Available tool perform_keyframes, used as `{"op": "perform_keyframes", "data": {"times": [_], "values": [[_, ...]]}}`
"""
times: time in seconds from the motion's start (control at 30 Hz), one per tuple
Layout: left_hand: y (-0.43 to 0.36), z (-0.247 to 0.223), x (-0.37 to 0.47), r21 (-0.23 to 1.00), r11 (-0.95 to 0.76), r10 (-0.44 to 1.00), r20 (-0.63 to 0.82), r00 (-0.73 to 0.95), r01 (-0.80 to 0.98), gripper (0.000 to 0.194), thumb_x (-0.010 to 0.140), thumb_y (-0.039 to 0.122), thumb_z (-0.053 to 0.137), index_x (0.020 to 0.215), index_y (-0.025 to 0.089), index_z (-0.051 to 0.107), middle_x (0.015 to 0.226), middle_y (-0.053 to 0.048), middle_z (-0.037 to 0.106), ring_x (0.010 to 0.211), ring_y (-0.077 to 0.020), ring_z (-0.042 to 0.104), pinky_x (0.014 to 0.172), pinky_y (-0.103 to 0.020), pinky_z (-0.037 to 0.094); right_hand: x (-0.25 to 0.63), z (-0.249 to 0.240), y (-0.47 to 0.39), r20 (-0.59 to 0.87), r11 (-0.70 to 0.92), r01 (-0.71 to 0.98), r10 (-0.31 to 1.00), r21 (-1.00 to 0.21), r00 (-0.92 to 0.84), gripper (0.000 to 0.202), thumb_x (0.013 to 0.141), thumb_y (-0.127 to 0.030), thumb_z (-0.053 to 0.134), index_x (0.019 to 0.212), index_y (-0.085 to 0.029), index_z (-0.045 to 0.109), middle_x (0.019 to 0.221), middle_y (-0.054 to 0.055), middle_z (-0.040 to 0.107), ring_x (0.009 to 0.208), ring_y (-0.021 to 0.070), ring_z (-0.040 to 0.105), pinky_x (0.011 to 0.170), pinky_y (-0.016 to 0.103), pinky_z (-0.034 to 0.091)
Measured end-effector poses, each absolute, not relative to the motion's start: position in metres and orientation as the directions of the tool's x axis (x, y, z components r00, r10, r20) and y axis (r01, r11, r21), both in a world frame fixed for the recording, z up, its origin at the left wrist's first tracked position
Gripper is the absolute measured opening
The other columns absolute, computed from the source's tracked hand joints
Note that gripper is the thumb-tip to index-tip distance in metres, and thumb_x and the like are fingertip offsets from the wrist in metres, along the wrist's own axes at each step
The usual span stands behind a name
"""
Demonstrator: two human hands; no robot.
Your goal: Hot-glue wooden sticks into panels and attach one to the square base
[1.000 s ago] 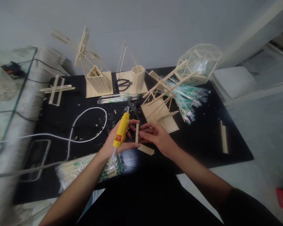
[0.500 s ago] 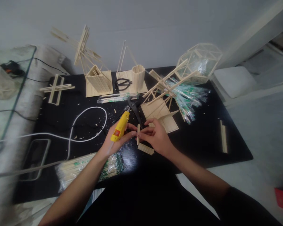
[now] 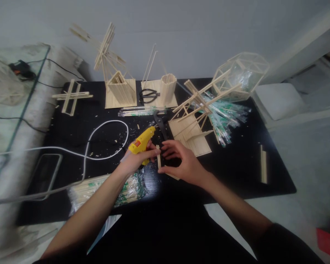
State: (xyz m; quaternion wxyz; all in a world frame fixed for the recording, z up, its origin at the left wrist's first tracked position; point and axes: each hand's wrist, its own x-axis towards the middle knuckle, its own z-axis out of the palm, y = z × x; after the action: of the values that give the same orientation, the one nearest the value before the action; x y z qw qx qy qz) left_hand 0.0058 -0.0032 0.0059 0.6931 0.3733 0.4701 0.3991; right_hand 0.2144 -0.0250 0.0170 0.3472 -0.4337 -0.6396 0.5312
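My left hand (image 3: 139, 158) is closed around a yellow hot glue gun (image 3: 142, 140), its nozzle pointing up and to the right. Between my two hands stands a small bundle of short wooden sticks (image 3: 158, 157). My right hand (image 3: 185, 163) pinches its lower end with the thumb, while the left thumb touches near its top. Another row of short sticks (image 3: 172, 176) lies on the table, mostly covered by my right hand. Just beyond the glue gun's tip are dark-handled pliers (image 3: 161, 124).
Stick-built models stand along the back of the black table (image 3: 236, 165), including a windmill-like one (image 3: 121, 88). Black scissors (image 3: 149, 95) lie among them. Packaged chopsticks (image 3: 96, 189) sit front left, near a looped white cable (image 3: 107, 158). Loose sticks (image 3: 263, 165) lie at right.
The glue gun has tilted further to the right in my left hand. My right thumb has moved down to the lower end of the sticks. The whole view has shifted slightly.
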Motion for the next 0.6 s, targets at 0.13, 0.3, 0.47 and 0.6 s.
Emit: {"op": "perform_keyframes", "data": {"times": [0.13, 0.3, 0.47, 0.6], "values": [[-0.0034, 0.0069, 0.006, 0.878, 0.415, 0.9, -0.357, 0.249, -0.238, 0.033, 0.068, 0.019, 0.09, 0.079, 0.018, 0.059, 0.073, 0.005, 0.066, 0.058, -0.0088, 0.064, 0.058, -0.02, 0.055, 0.2201, 0.0179, -0.0244, 0.225, 0.412, 0.278, 0.825, -0.868, -0.518, 0.076, 0.08, -0.031, 0.091, 0.144, -0.03, 0.051, 0.155, 0.013, 0.054, 0.146, 0.0311, 0.052, 0.12, 0.056, 0.048], [-0.0042, 0.0054, 0.0053, 0.884, 0.395, 0.903, -0.323, 0.284, -0.252, 0.029, 0.069, 0.013, 0.087, 0.079, 0.018, 0.06, 0.075, 0.004, 0.067, 0.059, -0.0085, 0.066, 0.06, -0.019, 0.056, 0.2165, 0.0132, -0.0254, 0.289, 0.487, 0.285, 0.799, -0.826, -0.527, 0.071, 0.088, -0.023, 0.083, 0.149, -0.031, 0.048, 0.15, 0.01, 0.061, 0.141, 0.0275, 0.059, 0.119, 0.053, 0.05], [-0.0042, 0.0052, 0.0048, 0.902, 0.363, 0.907, -0.285, 0.311, -0.233, 0.03, 0.07, 0.013, 0.088, 0.077, 0.018, 0.059, 0.075, 0.004, 0.067, 0.061, -0.0086, 0.065, 0.061, -0.02, 0.055, 0.2158, 0.0114, -0.0242, 0.296, 0.45, 0.246, 0.826, -0.858, -0.481, 0.076, 0.082, -0.023, 0.089, 0.148, -0.031, 0.051, 0.143, 0.009, 0.065, 0.134, 0.028, 0.063, 0.115, 0.051, 0.054], [-0.005, 0.0021, 0.0023, 0.915, 0.329, 0.918, -0.251, 0.309, -0.235, 0.034, 0.074, 0.019, 0.089, 0.078, 0.019, 0.055, 0.079, 0.002, 0.069, 0.065, -0.0092, 0.065, 0.061, -0.022, 0.054, 0.2156, 0.0104, -0.0245, 0.271, 0.403, 0.217, 0.846, -0.889, -0.46, 0.084, 0.077, -0.023, 0.093, 0.149, -0.032, 0.05, 0.143, 0.008, 0.065, 0.128, 0.0269, 0.067, 0.108, 0.047, 0.059]]}}
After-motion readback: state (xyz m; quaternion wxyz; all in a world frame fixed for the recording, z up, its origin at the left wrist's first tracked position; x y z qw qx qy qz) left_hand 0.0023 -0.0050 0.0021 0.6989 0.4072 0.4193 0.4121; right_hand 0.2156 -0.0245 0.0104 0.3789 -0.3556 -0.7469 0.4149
